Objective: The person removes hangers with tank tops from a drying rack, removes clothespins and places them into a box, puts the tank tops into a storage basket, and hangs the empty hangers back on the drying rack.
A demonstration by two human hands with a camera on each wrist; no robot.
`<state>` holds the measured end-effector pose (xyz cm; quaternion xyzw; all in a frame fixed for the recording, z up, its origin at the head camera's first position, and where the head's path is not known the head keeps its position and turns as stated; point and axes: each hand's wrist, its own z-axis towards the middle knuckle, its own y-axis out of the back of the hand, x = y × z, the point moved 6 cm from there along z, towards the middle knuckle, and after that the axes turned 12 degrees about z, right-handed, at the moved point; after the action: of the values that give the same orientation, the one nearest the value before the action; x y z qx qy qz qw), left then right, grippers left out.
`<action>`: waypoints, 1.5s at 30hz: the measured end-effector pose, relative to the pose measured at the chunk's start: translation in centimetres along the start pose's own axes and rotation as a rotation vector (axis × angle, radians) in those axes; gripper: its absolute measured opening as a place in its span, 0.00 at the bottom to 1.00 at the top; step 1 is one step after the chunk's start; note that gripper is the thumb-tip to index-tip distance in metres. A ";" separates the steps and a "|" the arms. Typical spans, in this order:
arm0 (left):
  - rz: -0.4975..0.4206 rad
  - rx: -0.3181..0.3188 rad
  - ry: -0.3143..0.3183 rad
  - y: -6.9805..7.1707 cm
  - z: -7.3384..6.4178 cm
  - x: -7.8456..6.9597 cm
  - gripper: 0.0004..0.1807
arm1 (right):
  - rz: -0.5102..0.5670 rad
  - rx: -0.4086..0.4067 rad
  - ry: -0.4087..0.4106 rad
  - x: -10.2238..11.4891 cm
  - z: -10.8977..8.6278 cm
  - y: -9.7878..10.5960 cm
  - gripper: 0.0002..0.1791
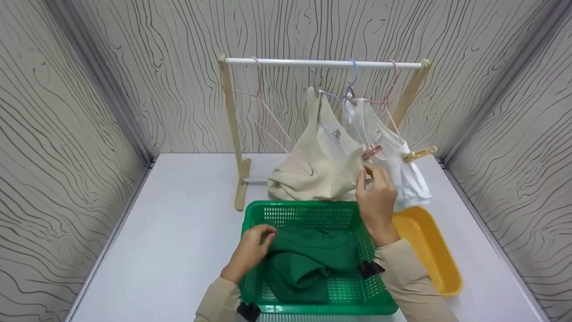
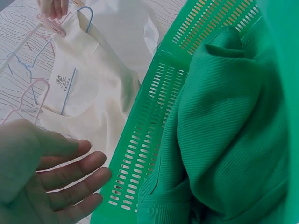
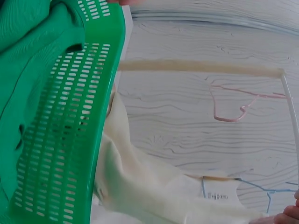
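A cream tank top [image 1: 308,156] hangs from a blue hanger [image 1: 354,74] on the rack, its lower part bunched behind the basket. At its right shoulder sits a pink clothespin [image 1: 372,152]. My right hand [image 1: 377,197] is raised to that shoulder, fingers bent right beside the clothespin; whether they pinch the fabric or clip is unclear. Over the left rim of the green basket [image 1: 321,308] my left hand [image 1: 250,248] hovers with loose fingers, holding nothing; the left wrist view shows them spread. A folded green ribbed garment [image 2: 224,116] lies in the basket.
A white top [image 1: 402,179] hangs at the right on a pink hanger [image 1: 393,80], with a yellow clothespin [image 1: 420,154] on it. Another pink hanger [image 1: 258,80] hangs bare and tilted at the left of the white rail [image 1: 304,61]. A yellow tray [image 1: 440,264] stands right of the basket.
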<state>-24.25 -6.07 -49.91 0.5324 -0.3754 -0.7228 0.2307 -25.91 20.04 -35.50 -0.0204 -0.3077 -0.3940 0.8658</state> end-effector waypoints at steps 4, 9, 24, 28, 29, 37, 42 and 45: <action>0.002 -0.019 -0.016 0.2 0.1 -0.2 0.09 | -0.027 -0.023 -0.029 -0.8 0.3 0.7 0.04; 0.007 -0.041 -0.029 0.4 0.3 -0.6 0.10 | -0.065 0.018 -0.129 -1.9 0.5 0.9 0.09; -0.004 -0.037 -0.044 0.1 0.3 -0.9 0.10 | -0.142 0.134 -0.255 -4.5 0.5 -0.6 0.11; -0.007 -0.030 -0.029 -0.1 0.3 -0.8 0.09 | -0.144 0.119 -0.235 -4.8 0.6 -0.8 0.11; -0.008 -0.027 -0.027 -0.2 0.3 -0.8 0.09 | -0.147 0.116 -0.234 -4.9 0.6 -0.8 0.11; 0.000 -0.026 -0.013 -0.1 0.4 -0.6 0.08 | -0.154 0.111 -0.287 -5.7 0.8 -1.2 0.12; -0.014 -0.017 0.003 -0.1 0.6 -0.6 0.09 | -0.178 0.123 -0.318 -5.8 1.0 -1.4 0.12; -0.019 -0.017 0.004 -0.1 0.6 -0.6 0.10 | -0.176 0.138 -0.339 -6.0 1.1 -1.6 0.13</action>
<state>-24.62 -5.37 -49.53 0.5353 -0.3639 -0.7271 0.2289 -30.62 23.28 -38.23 -0.0002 -0.4761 -0.4371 0.7631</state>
